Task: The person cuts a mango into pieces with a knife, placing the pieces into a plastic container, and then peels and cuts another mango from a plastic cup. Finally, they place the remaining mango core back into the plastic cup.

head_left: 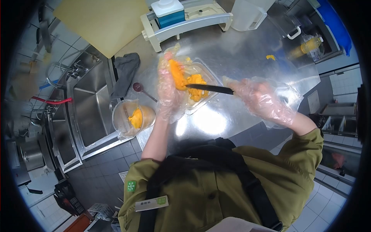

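My left hand (168, 89), in a clear plastic glove, grips a peeled orange piece of mango (177, 73) over a clear rectangular container (201, 106). Several cut mango chunks (198, 92) lie in that container. My right hand (264, 98), also gloved, is closed around a knife (210, 88); its handle is hidden in the fingers. The dark blade points left, its tip at the lower end of the held mango. Left of my left forearm stands a clear plastic jug (123, 120) with orange mango flesh (136, 118) inside. A dark measuring spoon (143, 91) lies beside my left wrist.
On the left are metal sinks (91, 112) with taps, and a grey cloth (126, 71) by their edge. Behind stand a yellow board (102, 23), a cream rack (189, 29) and a translucent pitcher (247, 15). A yellow scrap (270, 57) and a bottle (307, 47) are at right.
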